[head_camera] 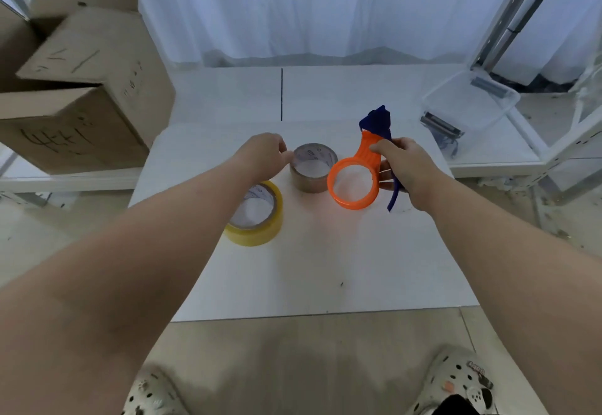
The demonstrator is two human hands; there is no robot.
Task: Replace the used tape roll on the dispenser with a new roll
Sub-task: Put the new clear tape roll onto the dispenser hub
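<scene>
Dispenser (pixel 358 177), orange with an empty ring, was gripped by its handle in the right hand (pixel 402 167). The left hand (pixel 264 154), fingers curled, touched the brown roll (pixel 311 170) mid-board (pixel 325 268), the yellow roll (pixel 257 216) just beside. Light, rigid rolls should lift by the rim.

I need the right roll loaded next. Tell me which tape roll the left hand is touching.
The brown tape roll, the farther one, beside the orange dispenser ring. The left hand has its fingertips at its rim; the yellow tape roll lies nearer, under the forearm.
</scene>
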